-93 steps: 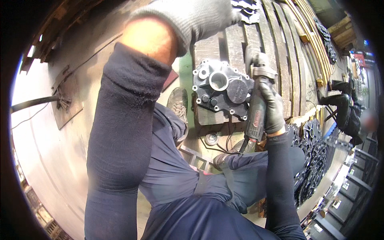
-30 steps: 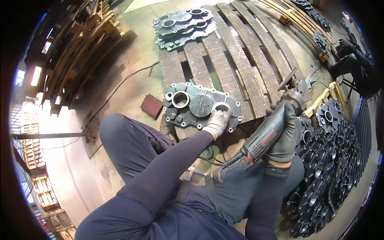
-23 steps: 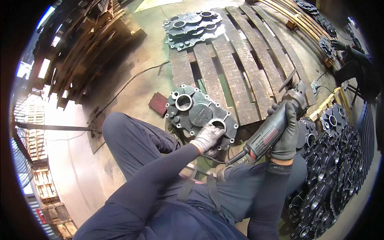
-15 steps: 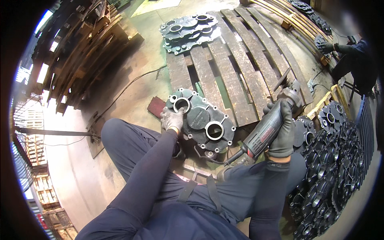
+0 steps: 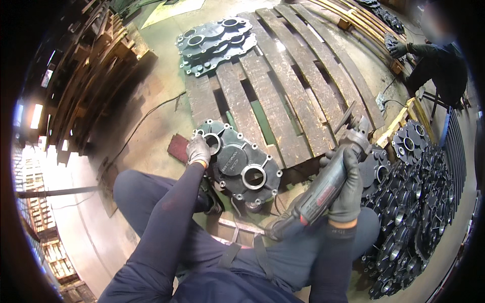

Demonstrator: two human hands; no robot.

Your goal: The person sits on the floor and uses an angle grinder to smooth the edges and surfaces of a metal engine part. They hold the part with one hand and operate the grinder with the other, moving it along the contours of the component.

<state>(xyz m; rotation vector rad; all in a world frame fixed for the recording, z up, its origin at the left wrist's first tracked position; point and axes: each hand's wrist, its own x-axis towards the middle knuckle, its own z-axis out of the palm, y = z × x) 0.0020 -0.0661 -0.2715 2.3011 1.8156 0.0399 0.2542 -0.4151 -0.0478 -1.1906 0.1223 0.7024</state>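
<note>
A dark grey metal gearbox cover casting (image 5: 233, 160), with round bored rings and bolt bosses around its rim, lies in front of me at the near end of a wooden pallet. My gloved left hand (image 5: 198, 150) grips its upper left edge beside one ring; some fingertips are hidden. On the right, my gloved right hand (image 5: 346, 189) is wrapped round the body of an angle grinder (image 5: 316, 196). The grinder's disc (image 5: 344, 117) points up and away, over the pallet's near right part and apart from the casting. Whether the disc spins cannot be told.
Stacked castings (image 5: 214, 44) sit at the far left of the pallet (image 5: 283, 81). Many more castings (image 5: 404, 212) are piled at my right. A dark red block (image 5: 178, 147) lies left of the casting. Pallets (image 5: 108, 65) are stacked at left; a co-worker (image 5: 437, 65) sits at far right.
The whole view has shifted, moving the scene leftward. My right hand has brought the grinder slightly lower and nearer to me. My left hand stays on the casting, a little farther out at its edge.
</note>
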